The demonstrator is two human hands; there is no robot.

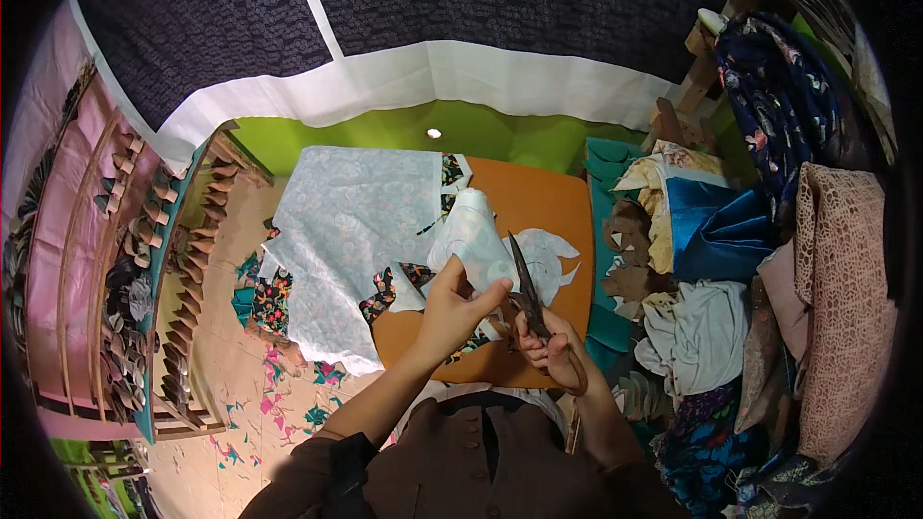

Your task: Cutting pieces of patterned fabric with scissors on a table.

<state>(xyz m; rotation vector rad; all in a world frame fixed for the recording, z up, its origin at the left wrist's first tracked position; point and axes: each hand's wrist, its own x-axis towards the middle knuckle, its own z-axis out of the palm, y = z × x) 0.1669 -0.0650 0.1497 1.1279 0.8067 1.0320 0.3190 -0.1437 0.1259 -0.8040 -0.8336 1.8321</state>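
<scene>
My right hand [555, 344] is closed around a pair of large dark scissors [526, 286], whose blades point up and away from me. My left hand [454, 315] is just left of the blades, thumb stretched out and fingers apart. Its fingertips are by a whitish rolled piece of fabric [471, 229]; whether they touch it I cannot tell. A large fabric sheet [351, 231], pale side up, lies across the left of an orange-brown work surface [562, 194] and hangs over its edge. Dark floral fabric [272, 303] shows at its edges. Cut pale scraps [550, 259] lie right of the scissors.
Fabric scraps [274, 399] in pink and teal litter the floor at left, beside a wooden rack [197, 303] with rows of leaf-shaped pieces. Piled cloth, including a blue satin fabric [716, 231] and a pale grey cloth [697, 336], crowds the right. A dark patterned curtain [519, 0] hangs behind.
</scene>
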